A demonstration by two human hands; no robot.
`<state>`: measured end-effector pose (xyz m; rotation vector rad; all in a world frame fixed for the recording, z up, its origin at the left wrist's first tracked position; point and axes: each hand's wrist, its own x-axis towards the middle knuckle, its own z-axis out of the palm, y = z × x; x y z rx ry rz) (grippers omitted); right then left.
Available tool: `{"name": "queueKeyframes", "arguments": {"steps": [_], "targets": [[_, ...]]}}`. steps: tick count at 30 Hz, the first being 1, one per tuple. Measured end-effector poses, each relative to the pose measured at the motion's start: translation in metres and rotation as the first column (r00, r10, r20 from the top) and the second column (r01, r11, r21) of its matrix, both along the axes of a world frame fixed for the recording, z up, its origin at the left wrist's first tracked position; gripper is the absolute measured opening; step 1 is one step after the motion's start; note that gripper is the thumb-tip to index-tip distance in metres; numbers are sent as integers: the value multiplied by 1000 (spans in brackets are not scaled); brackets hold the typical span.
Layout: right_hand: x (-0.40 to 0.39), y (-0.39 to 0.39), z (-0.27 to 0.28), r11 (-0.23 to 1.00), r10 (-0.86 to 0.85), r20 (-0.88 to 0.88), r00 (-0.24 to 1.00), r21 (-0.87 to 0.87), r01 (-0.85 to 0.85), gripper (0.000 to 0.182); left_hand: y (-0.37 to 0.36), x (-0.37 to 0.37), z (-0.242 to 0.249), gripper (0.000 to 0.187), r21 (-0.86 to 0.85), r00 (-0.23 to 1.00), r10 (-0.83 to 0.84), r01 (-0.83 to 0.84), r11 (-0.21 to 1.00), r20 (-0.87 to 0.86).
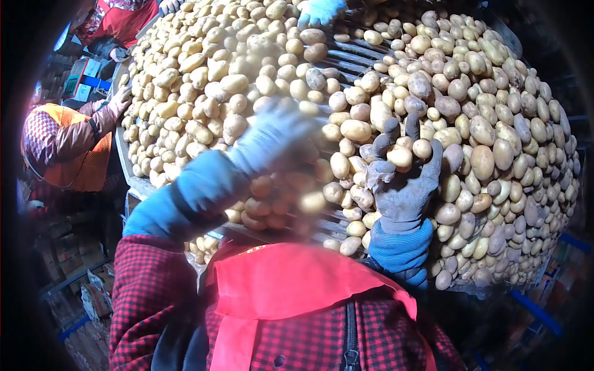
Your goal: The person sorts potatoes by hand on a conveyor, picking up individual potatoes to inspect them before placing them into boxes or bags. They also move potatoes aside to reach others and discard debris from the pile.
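Potatoes (185,93) are heaped on both sides of a slatted metal surface (356,55). My left hand (278,133), in a pale glove, is smeared by motion over the middle of the heap; its fingers cannot be made out. Below it, a blurred potato (312,203) shows near the slats. My right hand (405,185) wears a dirty grey glove and lies at the edge of the right-hand pile. Its bent, spread fingers are around two small potatoes (399,157), with more potatoes touching it on both sides.
At the left, a person in an orange vest (77,148) rests a hand on the table's edge (124,162). Another person's blue-gloved hand (320,11) touches the heap at the top. A person in red (127,21) stands top left. Blue bars (537,312) are at lower right.
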<state>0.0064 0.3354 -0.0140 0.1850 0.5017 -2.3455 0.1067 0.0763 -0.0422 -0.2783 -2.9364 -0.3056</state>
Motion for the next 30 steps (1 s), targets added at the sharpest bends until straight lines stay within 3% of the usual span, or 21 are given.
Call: {"name": "queueKeyframes", "arguments": {"steps": [2,4,6,9,11,13,15,17,19,20,24,25,27,29,30], "targets": [[-1,3,-2,999,28,-27,999,-44,-29,55,20,5,-25,40,-23,1000,11,-10,1000,2],[-5,9,-8,913,186,-73,980,-357,-200,51,25,9,-30,39,-77,996,58,-63,995,-67],[3,-2,-4,991,15,-129,992,136,2,57,23,18,-20,40,10,1000,24,-24,1000,-11],[6,-6,-6,887,-13,-276,961,440,138,62,28,26,2,38,82,1000,-19,17,997,16],[6,-5,-2,904,-30,-196,980,412,110,62,32,36,6,35,88,993,-17,7,996,115],[7,-9,-3,881,-57,-182,982,453,135,62,34,40,9,33,83,994,-65,57,995,92],[7,-5,-9,933,-35,-164,986,347,92,56,34,40,11,34,93,988,-70,58,994,138],[1,10,-19,995,41,-132,990,94,-29,54,29,44,14,34,132,981,-45,19,991,191],[-3,12,-17,993,102,-109,989,-53,-108,53,19,53,33,35,149,963,11,-53,987,270],[-2,9,-14,996,85,-96,992,-1,-85,53,13,57,42,39,161,949,34,-88,983,313],[6,-7,11,945,-19,-53,998,327,35,62,-5,88,57,38,146,977,86,-116,982,197],[6,-7,15,956,3,-29,1000,293,5,62,-9,91,63,32,163,974,114,-147,976,197],[6,-6,19,974,52,17,999,221,-54,62,-23,94,80,26,24,926,225,-243,970,304],[8,2,-16,969,49,-197,979,249,2,62,-42,95,84,25,-214,918,302,-250,944,258],[9,3,-20,969,71,-256,964,247,-5,66,-39,87,85,29,-232,935,304,-259,938,183]]}}
